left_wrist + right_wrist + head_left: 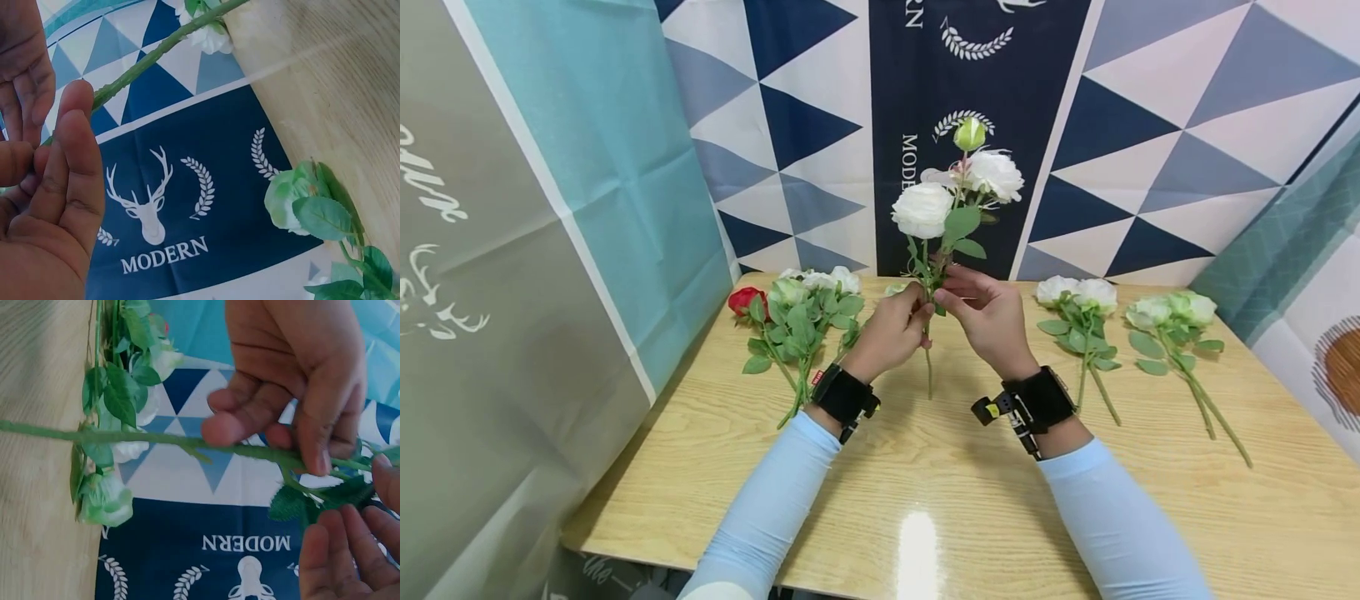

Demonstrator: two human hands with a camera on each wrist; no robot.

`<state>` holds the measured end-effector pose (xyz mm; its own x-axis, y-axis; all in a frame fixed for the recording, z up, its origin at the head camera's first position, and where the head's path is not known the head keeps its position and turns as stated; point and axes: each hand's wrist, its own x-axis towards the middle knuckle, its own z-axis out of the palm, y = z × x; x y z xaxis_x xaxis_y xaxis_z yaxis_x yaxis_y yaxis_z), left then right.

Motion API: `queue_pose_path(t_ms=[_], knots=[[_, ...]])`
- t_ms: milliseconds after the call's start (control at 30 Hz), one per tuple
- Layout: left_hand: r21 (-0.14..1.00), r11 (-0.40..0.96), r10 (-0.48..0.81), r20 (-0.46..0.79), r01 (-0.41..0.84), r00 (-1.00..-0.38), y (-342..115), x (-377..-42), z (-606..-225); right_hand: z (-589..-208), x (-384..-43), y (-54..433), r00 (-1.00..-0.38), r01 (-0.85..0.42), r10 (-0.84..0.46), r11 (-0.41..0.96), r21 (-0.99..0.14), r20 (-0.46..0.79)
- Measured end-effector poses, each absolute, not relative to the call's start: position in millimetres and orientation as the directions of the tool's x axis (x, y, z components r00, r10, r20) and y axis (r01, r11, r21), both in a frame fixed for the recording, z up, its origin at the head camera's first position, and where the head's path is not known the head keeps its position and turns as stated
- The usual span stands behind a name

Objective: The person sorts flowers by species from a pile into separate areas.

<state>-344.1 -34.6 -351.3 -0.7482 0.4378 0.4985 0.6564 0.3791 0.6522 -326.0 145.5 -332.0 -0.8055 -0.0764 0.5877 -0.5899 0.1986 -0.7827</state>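
A tall stem of white roses [922, 210] with a green bud [970, 134] at its top stands upright between the hands in the head view. My left hand [886, 329] pinches its stem between thumb and fingers, and the bare lower stem [50, 432] sticks out below. My right hand [992, 321] is beside the stem at its leaves, thumb and fingers apart around them. In the right wrist view, its relaxed fingers [337, 550] lie close to the dark green leaves [303, 503]. The left wrist view shows the stem [150, 59] running out past the left fingertips.
On the table's left lie several rose stems, with a red rose [747, 302] and leafy greenery [801, 329]. White roses [1093, 296] and pale green roses [1191, 308] lie at the right. A patterned cloth [820, 125] hangs behind the wooden table [865, 500].
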Motion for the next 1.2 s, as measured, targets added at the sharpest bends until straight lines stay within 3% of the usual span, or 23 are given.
queue_pose_path(t_ms=[300,633,1000,1200], knots=[[0.549,0.371,0.476,0.580,0.749,-0.661,-33,-346,-351,-332,-325,139,-0.744,-0.654,0.001,0.206,-0.728,0.668],[0.486,0.465,0.468,0.575,0.740,-0.671,-39,-347,-351,-334,-322,137,-0.726,-0.677,-0.020,0.199,-0.709,0.688],[0.355,0.529,0.459,0.644,0.771,-0.612,-44,-347,-350,-333,-321,135,-0.662,-0.740,-0.023,0.180,-0.649,0.749],[0.344,0.535,0.449,0.659,0.772,-0.604,-46,-346,-348,-329,-319,133,-0.712,-0.690,-0.017,0.205,-0.695,0.702]])
